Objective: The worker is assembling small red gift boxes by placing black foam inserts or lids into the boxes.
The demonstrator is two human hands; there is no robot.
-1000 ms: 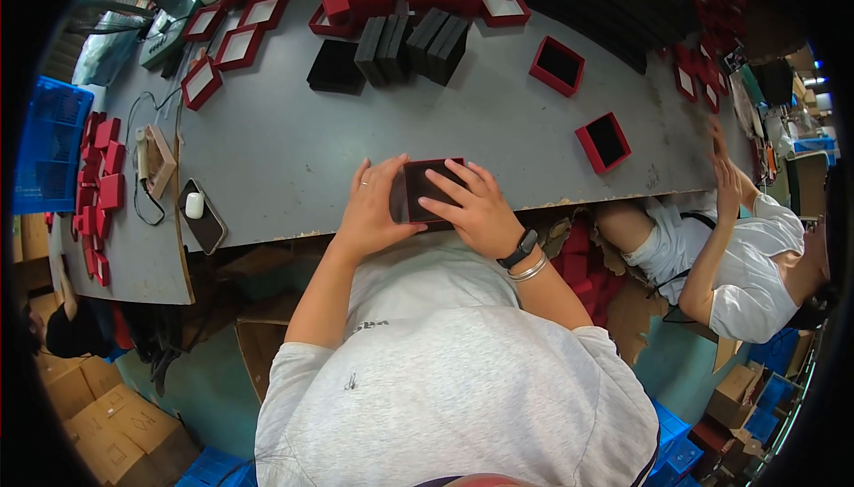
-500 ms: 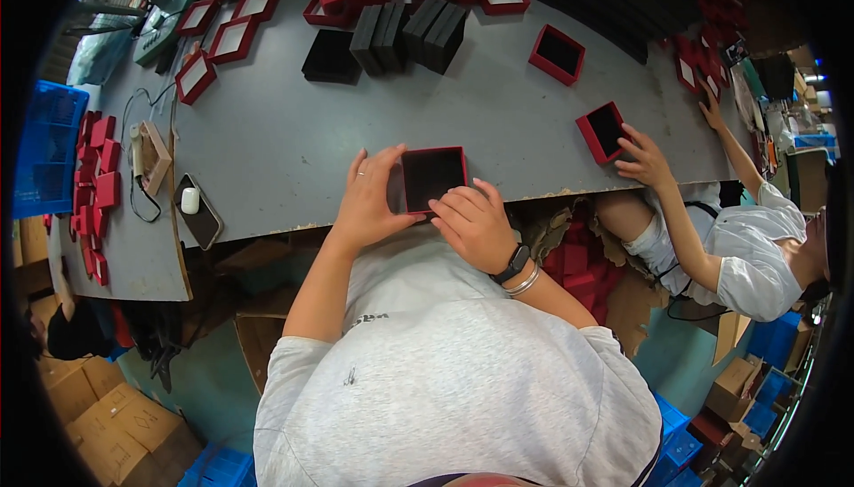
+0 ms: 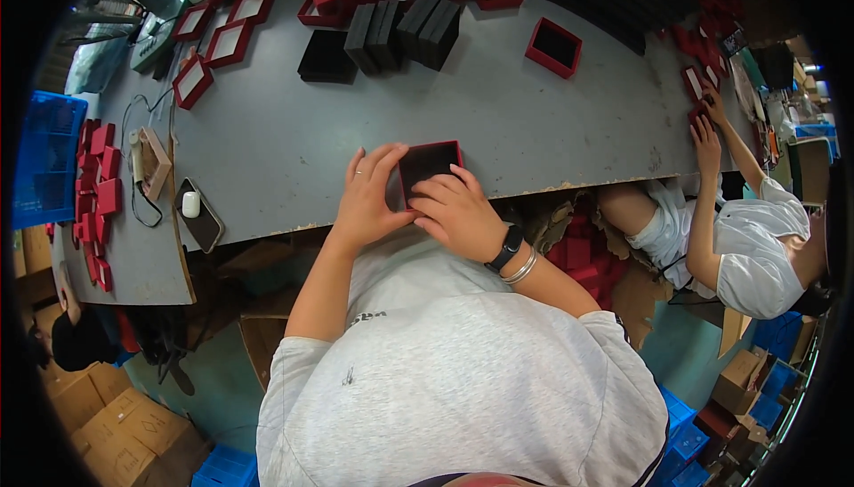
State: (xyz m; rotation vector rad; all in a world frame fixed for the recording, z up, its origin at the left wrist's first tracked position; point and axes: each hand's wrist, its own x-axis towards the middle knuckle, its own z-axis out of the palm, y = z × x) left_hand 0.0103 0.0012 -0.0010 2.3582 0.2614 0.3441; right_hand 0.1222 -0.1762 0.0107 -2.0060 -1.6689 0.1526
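A small open red box (image 3: pixel 439 144) with a black insert (image 3: pixel 427 163) inside lies at the table's front edge, right before me. My left hand (image 3: pixel 366 198) grips its left side, fingers on the far left corner and thumb at the near one. Over the box's near right part lies my right hand (image 3: pixel 458 216). Its fingers are slightly apart and touch the black insert, and its thumb lies near the front wall. These fingers hide much of the insert.
Stacked black pads (image 3: pixel 391 35) and several red boxes (image 3: pixel 229 44) stand at the back. Another filled red box (image 3: pixel 553 48) lies right of them. Red pieces (image 3: pixel 108 196), a white earphone case (image 3: pixel 190 203) and a phone (image 3: pixel 206 229) lie left. A co-worker's hands (image 3: pixel 708 144) work at far right.
My right hand has shifted slightly left and farther over the insert; the left hand keeps its grip. The co-worker's near hand has moved right and away, and the box beside it has left its spot.
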